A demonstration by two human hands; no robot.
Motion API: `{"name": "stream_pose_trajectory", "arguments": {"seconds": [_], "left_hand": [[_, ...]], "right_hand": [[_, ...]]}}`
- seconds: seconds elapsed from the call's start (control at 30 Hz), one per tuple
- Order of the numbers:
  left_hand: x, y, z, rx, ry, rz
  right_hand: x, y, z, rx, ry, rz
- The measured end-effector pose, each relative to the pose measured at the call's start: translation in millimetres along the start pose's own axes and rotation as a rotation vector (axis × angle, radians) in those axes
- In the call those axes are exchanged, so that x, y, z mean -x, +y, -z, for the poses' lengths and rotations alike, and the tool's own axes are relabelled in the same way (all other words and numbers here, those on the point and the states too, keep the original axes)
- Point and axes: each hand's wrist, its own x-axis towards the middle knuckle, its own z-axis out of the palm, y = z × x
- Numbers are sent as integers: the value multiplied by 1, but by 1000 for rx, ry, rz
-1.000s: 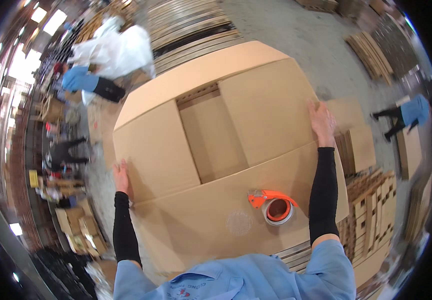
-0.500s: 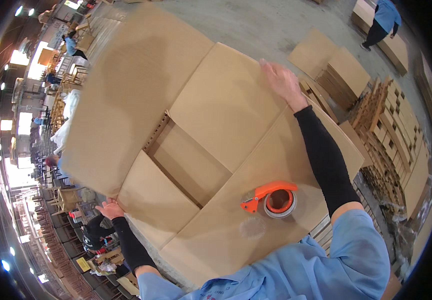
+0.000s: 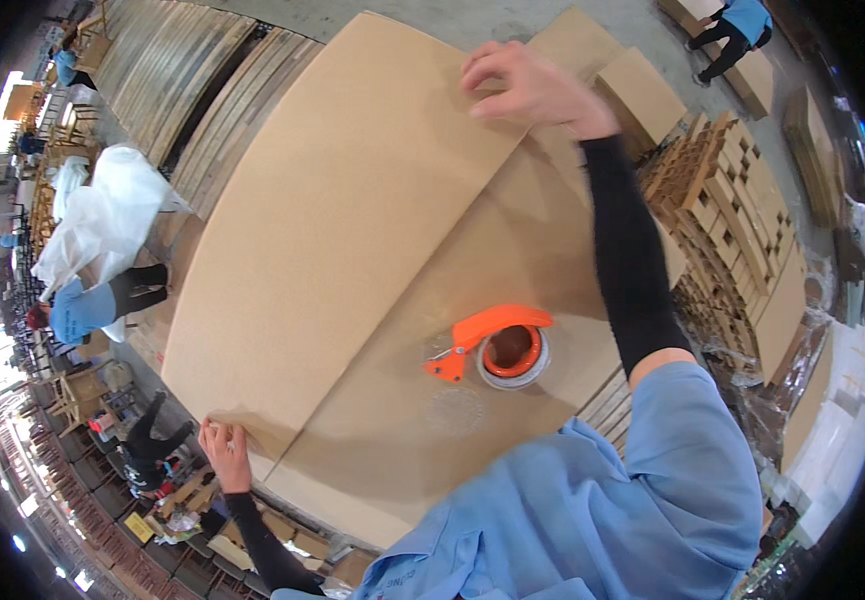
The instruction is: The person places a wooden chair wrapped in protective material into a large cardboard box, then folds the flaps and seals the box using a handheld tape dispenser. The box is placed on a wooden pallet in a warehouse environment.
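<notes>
A large cardboard box [image 3: 333, 235] lies before me, its broad far flap folded down over the top and meeting the near flap along a slanting seam. At the left corner my left hand [image 3: 228, 455] has bent fingers closed at the flap's edge. Over the far right corner is my right hand [image 3: 533, 88], fingers curved and apart, with nothing in them. On the near flap rests an orange tape dispenser [image 3: 498, 345] with a roll of tape in it, beside a round clear patch [image 3: 455, 410]. Neither hand touches the dispenser.
Stacked cardboard dividers [image 3: 738, 225] and flat cardboard sheets [image 3: 643, 95] lie to the right. Wooden slats [image 3: 168, 70] extend at the far left, near white plastic sheeting [image 3: 103, 220]. A co-worker [image 3: 103, 300] in blue bends there; another person [image 3: 738, 35] stands at the far right.
The far flap has come down and now covers the inner flaps and the gap between them. My right hand has lifted off the box's edge, its fingers curling. My left hand stays at the left corner.
</notes>
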Motion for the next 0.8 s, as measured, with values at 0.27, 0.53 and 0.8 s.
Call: {"name": "stream_pose_trajectory", "arguments": {"seconds": [0.27,0.53,0.8], "left_hand": [[14,-33,-78,-73,521,424],[88,5,-77,556,405,824],[95,-6,-61,680,521,794]], "right_hand": [[-11,1,-70,241,451,-306],[-10,9,-44,281,151,-502],[-31,-11,-38,178,154,-435]]}}
